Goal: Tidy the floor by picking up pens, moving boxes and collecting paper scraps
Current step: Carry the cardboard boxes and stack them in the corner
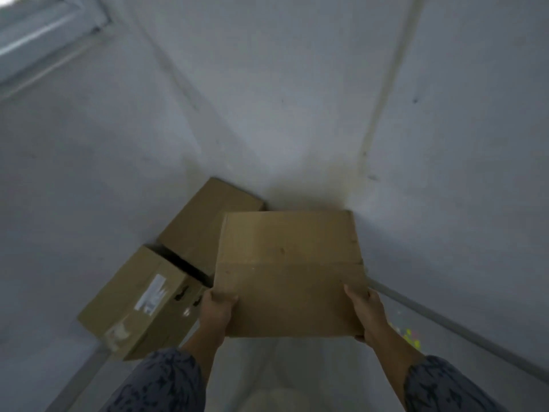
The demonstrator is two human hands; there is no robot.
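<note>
I hold a plain brown cardboard box [289, 272] in front of me, above the floor in a room corner. My left hand [217, 312] grips its near left corner and my right hand [368, 315] grips its near right edge. Two more cardboard boxes rest against the left wall: one with a white label [139, 301] close to me, and another [205, 224] behind it, deeper in the corner and partly hidden by the held box. Small yellow and pink paper scraps [411, 337] lie on the floor to the right.
White walls meet in the corner [353, 185] just beyond the held box. A grey skirting strip [463, 331] runs along the right wall. A window frame [44, 34] shows at the top left. Pale floor [267, 367] lies below my arms.
</note>
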